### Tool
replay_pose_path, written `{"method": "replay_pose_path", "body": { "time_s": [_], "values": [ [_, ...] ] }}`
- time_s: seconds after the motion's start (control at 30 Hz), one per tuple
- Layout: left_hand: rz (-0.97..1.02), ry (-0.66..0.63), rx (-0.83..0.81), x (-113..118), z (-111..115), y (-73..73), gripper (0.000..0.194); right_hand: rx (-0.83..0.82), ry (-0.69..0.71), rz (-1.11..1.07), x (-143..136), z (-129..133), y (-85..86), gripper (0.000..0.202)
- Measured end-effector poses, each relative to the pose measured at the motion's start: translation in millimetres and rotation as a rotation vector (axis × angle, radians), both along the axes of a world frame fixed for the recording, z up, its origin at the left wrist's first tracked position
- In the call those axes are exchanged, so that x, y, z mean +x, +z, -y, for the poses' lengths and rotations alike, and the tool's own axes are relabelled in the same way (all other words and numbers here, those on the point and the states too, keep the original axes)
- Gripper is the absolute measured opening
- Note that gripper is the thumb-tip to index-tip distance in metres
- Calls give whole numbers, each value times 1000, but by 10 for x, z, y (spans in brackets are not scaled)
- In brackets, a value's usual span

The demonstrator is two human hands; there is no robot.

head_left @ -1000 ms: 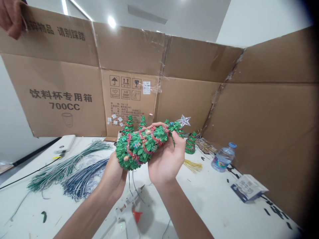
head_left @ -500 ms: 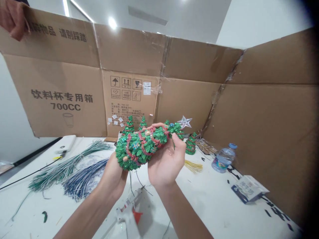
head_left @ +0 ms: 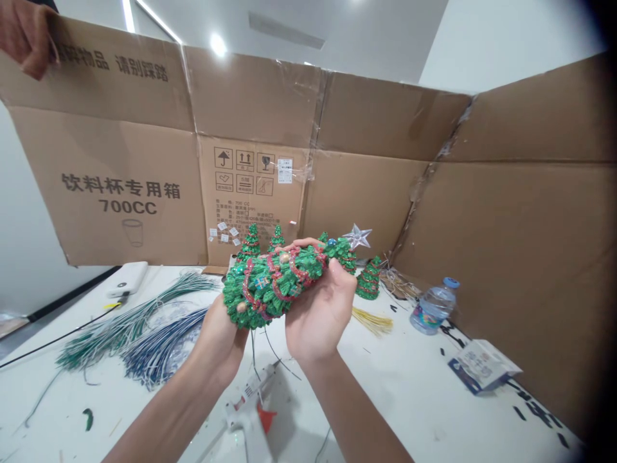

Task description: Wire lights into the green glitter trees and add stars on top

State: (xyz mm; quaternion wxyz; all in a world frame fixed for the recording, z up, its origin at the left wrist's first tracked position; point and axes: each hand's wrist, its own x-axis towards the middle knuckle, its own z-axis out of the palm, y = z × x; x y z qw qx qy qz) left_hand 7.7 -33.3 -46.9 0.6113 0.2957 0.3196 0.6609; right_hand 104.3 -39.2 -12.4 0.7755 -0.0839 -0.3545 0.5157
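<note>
Green tree [head_left: 270, 286] tipped sideways, long axis rising rightward, star [head_left: 357, 236] at right, left hand [head_left: 222, 331] and right hand [head_left: 318, 315] clasping it

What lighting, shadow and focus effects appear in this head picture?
Head view: a round white ceiling light glares; a grey shadow lies beside the white plastic glue gun; the glittery green model tree with red garland seems sharp; the right edge is dark.

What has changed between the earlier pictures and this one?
The dark wires under the decorated tree have swung toward the picture's right; the right hand has eased slightly left. Nothing was taken up or let go: the left hand stays at the tree's wide end. The glue gun lies as before.
</note>
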Motion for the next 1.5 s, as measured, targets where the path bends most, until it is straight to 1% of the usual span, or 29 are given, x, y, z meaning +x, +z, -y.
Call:
{"method": "replay_pose_path", "body": {
  "time_s": [0.1,0.33,0.53,0.63,0.83,1.2,1.37,1.5],
  "values": [
    [1,12,-10,-2,-6,-6,44,13,23,4,0,10,-1,36],
    [-12,-7,20,20,41,32,46,-1,1,-20,3,-6,-1,37],
    [-12,24,48,30,51,-26,44,-48,29,-62,10,-15,10,39],
    [17,19,66,36,61,-37,45,-65,57,-94,8,-12,11,39],
    [63,-4,94,68,115,27,46,-82,92,-91,-5,-17,3,39],
    [75,-15,74,64,118,62,49,-102,55,-88,-38,-44,-4,39],
    [113,-19,67,52,90,32,48,-74,48,-76,-51,-37,-29,38],
    [128,-20,62,20,47,-5,52,-48,-4,-55,-77,-42,-46,38]
  ]
}}
